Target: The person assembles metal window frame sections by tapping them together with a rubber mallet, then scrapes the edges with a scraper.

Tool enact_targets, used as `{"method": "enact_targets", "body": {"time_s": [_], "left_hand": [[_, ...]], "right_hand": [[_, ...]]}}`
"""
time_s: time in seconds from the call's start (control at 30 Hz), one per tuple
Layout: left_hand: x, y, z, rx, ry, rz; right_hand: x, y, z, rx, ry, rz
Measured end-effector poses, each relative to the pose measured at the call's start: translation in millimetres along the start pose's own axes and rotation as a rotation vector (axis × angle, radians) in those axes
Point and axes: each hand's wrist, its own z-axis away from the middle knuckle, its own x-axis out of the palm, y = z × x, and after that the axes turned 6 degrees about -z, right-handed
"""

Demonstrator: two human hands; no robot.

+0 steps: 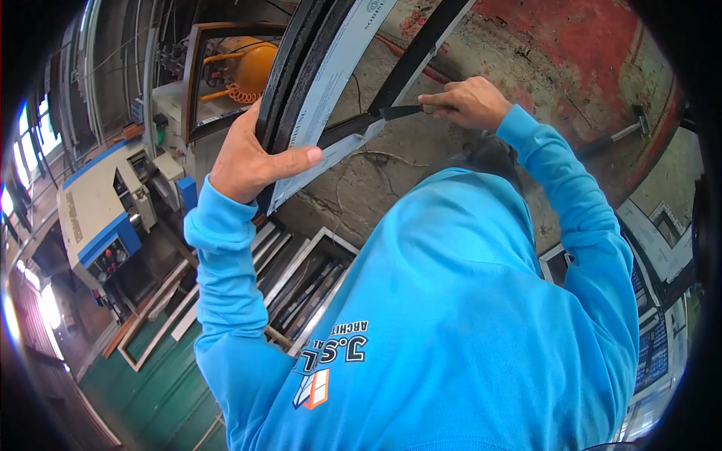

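My left hand (259,156) is wrapped round the edge of a dark metal frame (280,98), its thumb lying over the printed pale protective film (335,71). The frame stands tilted in front of me, one corner near my waist. My right hand (475,104) grips the handle of what looks like a putty knife (402,112) with a dark flat blade. The blade's tip touches or nearly touches the frame's inner corner, where strips of film (370,133) hang loose. The exact contact is too small to make out.
A hammer (618,134) lies on the stained red and grey floor at the right. To the left stand a beige and blue machine (113,199) and a yellow tank (256,69) behind another brown frame (188,83). Several frame pieces (320,259) lie below my left arm.
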Motion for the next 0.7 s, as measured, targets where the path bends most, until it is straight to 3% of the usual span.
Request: {"method": "enact_targets", "body": {"time_s": [0.13, 0.3, 0.47, 0.6, 0.7], "left_hand": [[-6, -1, -4, -0.038, -0.085, 0.0], [1, 6, -2, -0.043, -0.005, -0.046], [-1, 0, -4, 0.001, -0.038, -0.043], [-5, -1, -6, 0.039, -0.028, -0.037], [-19, -9, -11, 0.026, -0.036, -0.082]], "right_hand": [[0, -4, -2, 0.019, -0.012, 0.062], [12, 0, -1, 0.093, -0.051, -0.005], [9, -5, -1, 0.25, -0.192, -0.235], [30, 20, 0, 0.148, -0.082, -0.543], [25, 21, 8, 0.263, -0.093, -0.668]]}}
